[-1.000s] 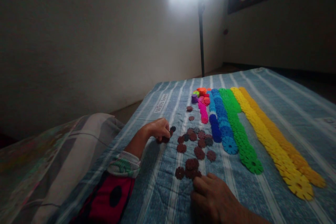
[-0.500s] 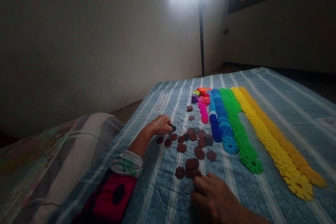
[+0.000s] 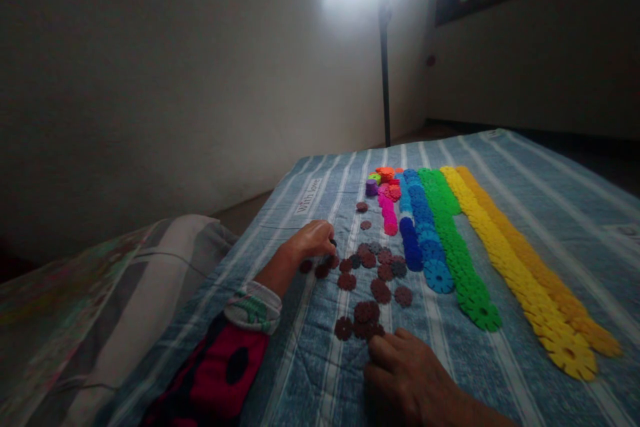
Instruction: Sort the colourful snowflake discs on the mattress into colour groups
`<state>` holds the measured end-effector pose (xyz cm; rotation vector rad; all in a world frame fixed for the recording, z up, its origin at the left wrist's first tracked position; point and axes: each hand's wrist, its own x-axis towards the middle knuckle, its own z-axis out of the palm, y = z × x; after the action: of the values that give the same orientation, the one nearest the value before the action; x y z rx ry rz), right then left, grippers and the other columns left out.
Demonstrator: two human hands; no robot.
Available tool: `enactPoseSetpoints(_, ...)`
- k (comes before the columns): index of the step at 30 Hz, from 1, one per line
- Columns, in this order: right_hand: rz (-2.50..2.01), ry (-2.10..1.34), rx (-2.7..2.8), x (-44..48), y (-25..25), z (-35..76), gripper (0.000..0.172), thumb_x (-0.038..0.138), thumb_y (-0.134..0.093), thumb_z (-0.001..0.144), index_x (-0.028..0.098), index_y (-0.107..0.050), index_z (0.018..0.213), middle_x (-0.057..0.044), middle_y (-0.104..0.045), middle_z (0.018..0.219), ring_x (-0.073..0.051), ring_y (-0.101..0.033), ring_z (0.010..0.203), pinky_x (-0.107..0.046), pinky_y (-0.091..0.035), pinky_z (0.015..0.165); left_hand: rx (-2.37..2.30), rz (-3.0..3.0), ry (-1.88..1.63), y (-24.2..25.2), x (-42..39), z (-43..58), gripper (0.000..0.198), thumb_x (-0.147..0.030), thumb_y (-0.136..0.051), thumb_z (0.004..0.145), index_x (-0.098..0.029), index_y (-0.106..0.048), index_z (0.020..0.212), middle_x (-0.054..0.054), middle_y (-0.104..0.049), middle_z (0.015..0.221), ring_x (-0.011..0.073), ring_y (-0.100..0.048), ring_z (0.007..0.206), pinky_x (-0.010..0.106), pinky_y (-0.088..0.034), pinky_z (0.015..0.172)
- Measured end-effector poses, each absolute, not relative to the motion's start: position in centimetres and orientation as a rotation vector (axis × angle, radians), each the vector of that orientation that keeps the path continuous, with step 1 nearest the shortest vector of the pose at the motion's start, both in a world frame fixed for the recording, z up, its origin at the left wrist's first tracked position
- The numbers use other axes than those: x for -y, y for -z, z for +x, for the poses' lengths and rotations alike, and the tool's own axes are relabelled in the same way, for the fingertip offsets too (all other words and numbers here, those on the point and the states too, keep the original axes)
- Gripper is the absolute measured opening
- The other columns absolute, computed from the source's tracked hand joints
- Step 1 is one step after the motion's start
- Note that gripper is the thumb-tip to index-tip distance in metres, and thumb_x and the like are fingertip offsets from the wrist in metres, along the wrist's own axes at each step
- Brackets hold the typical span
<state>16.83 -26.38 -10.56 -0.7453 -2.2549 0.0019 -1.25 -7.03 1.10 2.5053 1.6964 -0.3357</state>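
Observation:
Over the left side of the scattered discs, my left hand (image 3: 314, 240) is closed in a pinch on a black notched disc (image 3: 333, 242), mostly hidden by the fingers. Brown notched discs (image 3: 347, 281) lie flat just beside and below it, with a few dark grey discs (image 3: 399, 269) among them. My right hand (image 3: 403, 377) rests on the cloth at the bottom, its fingers curled closed. Its fingertips are at the edge of a small brown cluster (image 3: 367, 312). What those fingers hold, if anything, is hidden.
To the right run long overlapping rows of discs: pink (image 3: 389, 217), blue (image 3: 421, 213), green (image 3: 457, 267), yellow (image 3: 520, 280) and orange-yellow (image 3: 560, 287). Purple discs (image 3: 371, 187) and orange discs (image 3: 385, 173) sit at the far end. A lamp stand (image 3: 385, 80) rises behind the striped cloth (image 3: 280, 373).
My left hand has moved slightly right and turned, with the black disc now mostly covered by its fingers. My right hand has stayed in place.

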Motion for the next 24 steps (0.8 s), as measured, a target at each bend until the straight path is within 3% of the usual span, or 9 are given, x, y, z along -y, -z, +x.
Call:
enactPoseSetpoints(10,-0.733,0.009,2.231,26.4,10.4,16.7,0.027,0.022,-0.044,0.094,0.02,-0.048,0.068,0.0,-0.05,0.067,-0.015,-0.038,0.059,-0.031,-0.023,0.055,-1.64,2.595,0.315,-0.3,6.3,-0.5,0.011,-0.021,-0.06,0.059,-0.013,-0.067,0.056,0.002,-0.055,0.051,0.014,-0.049,0.054,0.026,-0.026,0.05)
enactPoseSetpoints(24,-0.73,0.038,2.201,26.3,10.7,16.5,0.028,0.025,-0.046,0.093,0.02,-0.046,0.065,0.0,-0.048,0.065,-0.014,-0.038,0.058,-0.031,-0.021,0.054,-1.846,2.559,0.01,1.0,3.1,1.6,0.026,-0.019,-0.055,0.067,-0.013,-0.074,0.084,0.008,-0.071,0.08,0.0195,-0.062,0.077,0.025,-0.043,0.068)
